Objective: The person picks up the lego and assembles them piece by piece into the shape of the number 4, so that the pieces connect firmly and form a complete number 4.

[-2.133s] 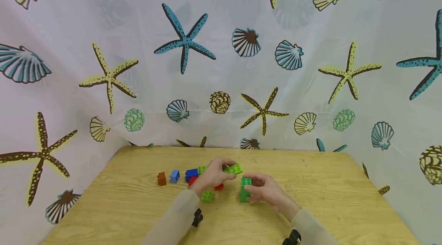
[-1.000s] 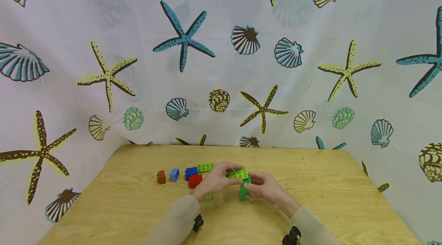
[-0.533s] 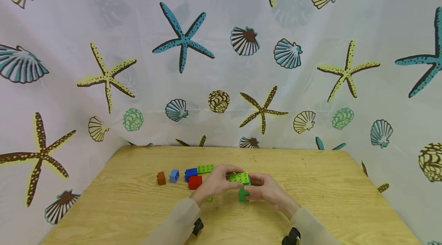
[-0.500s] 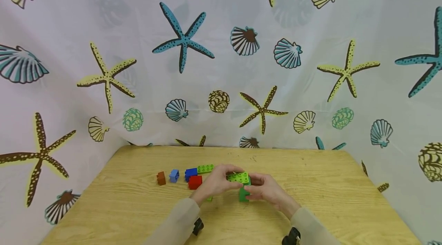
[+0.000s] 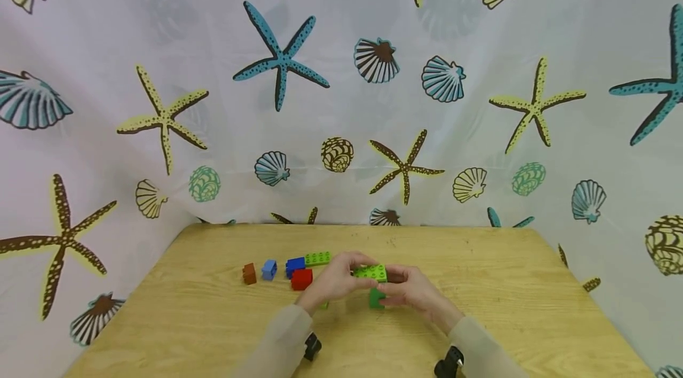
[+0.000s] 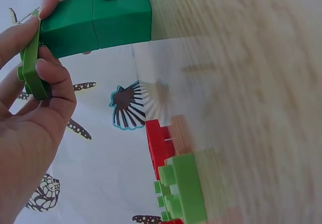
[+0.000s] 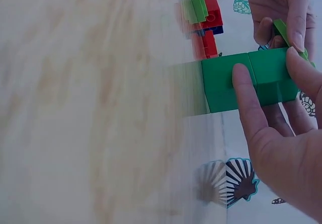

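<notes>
My left hand (image 5: 336, 278) pinches a flat lime-green toy building brick (image 5: 372, 272) with studs up, fingers behind and thumb in front. The brick lies across the top of a stack of two dark green bricks (image 6: 98, 20) standing upright on the table, and juts out from it to the left. In the left wrist view the lime brick (image 6: 31, 60) is at the stack's top end, slightly tilted to it. My right hand (image 5: 418, 294) grips the stack from the right, fingers spread along its sides. In the right wrist view the green stack (image 7: 229, 83) shows a seam between its two bricks.
Left on the wooden table (image 5: 480, 319) lie a red brick (image 5: 302, 279), a dark blue brick (image 5: 295, 266), a light blue brick (image 5: 269, 270), a brown brick (image 5: 249, 274) and a lime brick (image 5: 318, 258). Another lime brick (image 5: 324, 306) is mostly hidden by my left arm. A patterned curtain (image 5: 341, 200) hangs behind.
My left hand has brought the flat lime brick rightward onto the top of the green stack; in the last half second it shifted only slightly. My right hand has stayed around the stack.
</notes>
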`<state>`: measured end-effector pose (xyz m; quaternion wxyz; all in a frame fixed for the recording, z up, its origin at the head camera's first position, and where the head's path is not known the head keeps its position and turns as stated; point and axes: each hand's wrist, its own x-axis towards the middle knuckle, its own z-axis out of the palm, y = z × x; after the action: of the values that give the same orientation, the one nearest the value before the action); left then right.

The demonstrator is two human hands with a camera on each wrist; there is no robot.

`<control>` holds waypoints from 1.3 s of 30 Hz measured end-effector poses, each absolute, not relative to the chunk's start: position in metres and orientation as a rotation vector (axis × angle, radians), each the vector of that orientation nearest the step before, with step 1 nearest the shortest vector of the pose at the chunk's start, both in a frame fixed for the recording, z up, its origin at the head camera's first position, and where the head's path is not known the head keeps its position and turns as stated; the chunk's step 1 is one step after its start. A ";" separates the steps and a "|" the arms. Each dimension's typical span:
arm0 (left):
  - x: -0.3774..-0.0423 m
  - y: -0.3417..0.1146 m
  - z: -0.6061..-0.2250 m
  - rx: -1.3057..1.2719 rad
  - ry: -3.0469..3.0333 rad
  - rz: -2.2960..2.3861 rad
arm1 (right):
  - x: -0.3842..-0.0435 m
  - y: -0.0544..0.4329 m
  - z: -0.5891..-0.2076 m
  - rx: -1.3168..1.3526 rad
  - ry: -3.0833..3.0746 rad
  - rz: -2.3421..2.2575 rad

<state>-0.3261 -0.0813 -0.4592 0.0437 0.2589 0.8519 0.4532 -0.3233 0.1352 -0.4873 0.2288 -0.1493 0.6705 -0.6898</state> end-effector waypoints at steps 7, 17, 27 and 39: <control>-0.331 -0.078 -0.463 0.795 2.579 1.414 | -0.323 0.138 -0.486 -0.413 1.866 -1.892; -0.330 -0.078 -0.460 0.787 2.609 1.329 | -0.323 0.139 -0.489 -0.407 1.843 -1.889; -0.330 -0.079 -0.458 0.759 2.603 1.314 | -0.324 0.138 -0.488 -0.404 1.845 -1.894; -0.333 -0.079 -0.452 0.777 2.611 1.230 | -0.325 0.137 -0.488 -0.404 1.823 -1.906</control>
<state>-0.3328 -0.0794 -0.4516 0.0760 0.2593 0.8710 0.4104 -0.3250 0.1366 -0.4878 0.2347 -0.1471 0.6641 -0.6944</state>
